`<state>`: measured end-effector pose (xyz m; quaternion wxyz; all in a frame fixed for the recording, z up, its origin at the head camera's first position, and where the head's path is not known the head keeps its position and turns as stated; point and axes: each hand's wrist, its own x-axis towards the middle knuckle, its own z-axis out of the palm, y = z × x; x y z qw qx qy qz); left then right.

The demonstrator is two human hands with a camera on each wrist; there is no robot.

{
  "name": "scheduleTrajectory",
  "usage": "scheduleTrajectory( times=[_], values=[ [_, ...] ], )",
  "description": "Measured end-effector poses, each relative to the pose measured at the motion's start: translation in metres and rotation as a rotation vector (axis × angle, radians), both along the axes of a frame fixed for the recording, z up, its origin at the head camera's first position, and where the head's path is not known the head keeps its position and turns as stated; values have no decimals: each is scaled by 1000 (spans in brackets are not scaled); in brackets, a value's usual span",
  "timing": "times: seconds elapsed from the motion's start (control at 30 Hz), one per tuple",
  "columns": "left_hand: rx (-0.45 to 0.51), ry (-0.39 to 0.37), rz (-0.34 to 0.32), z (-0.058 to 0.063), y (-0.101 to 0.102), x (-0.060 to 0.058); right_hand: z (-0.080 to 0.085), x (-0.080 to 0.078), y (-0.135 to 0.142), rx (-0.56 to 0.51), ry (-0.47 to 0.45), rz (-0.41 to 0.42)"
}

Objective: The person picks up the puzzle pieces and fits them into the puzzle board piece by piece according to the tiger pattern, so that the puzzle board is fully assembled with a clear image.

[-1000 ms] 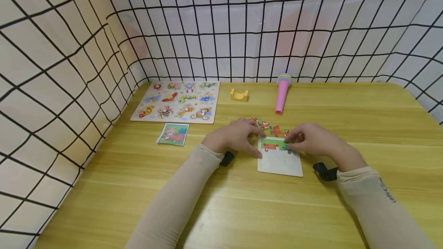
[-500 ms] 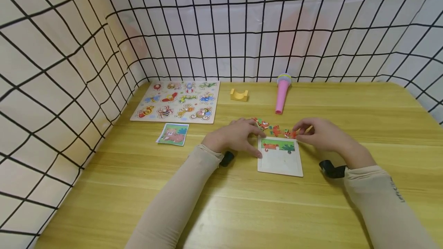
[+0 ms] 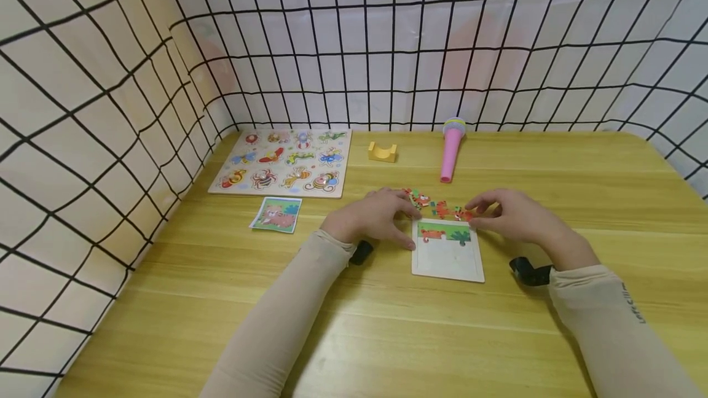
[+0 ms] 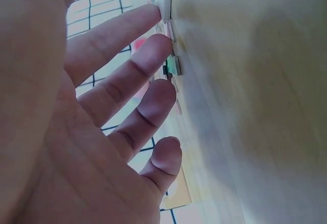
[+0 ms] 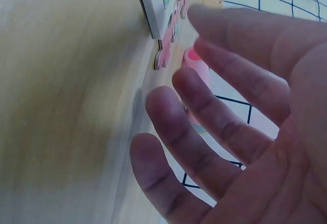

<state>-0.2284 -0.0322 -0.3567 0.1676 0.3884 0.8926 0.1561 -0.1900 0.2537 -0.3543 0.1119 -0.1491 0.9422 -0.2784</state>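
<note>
A pale square puzzle board lies on the table with puzzle pieces of orange and green filling its top strip. My left hand has its fingers spread at the board's left edge; the left wrist view shows loosely bent fingers and nothing in the palm. Just beyond the board lie several loose puzzle pieces, among them a tiger-patterned piece and an orange piece. My right hand hovers at the board's upper right corner, thumb and forefinger beside an orange-red puzzle piece, gripping nothing in the right wrist view.
At the back left lies a wooden insect peg puzzle, with a bear picture card in front. A yellow notched block and a pink toy microphone stand farther back. Black-gridded white walls enclose the table.
My right hand has let go of the green puzzle piece at the board's top right and moved right, to the loose pieces. My left hand has shifted very slightly left.
</note>
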Motion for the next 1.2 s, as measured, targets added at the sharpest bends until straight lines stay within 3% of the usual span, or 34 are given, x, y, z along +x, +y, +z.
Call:
scheduleTrajectory(
  times=[0.23, 0.5, 0.63, 0.83, 1.2],
  values=[
    [31, 30, 10, 1, -5, -3, 0, 2, -2, -16, -42, 47],
    [30, 98, 114, -1, -6, -6, 0, 2, -3, -15, -51, 72],
    [-19, 139, 169, -3, -1, -5, 0, 2, -4, 0, -54, 62],
    [-108, 143, 195, -3, 1, -1, -1, 1, -4, 8, -49, 57],
    [-109, 230, 282, 0, 3, 3, -2, 0, -4, 14, -42, 60]
  ],
)
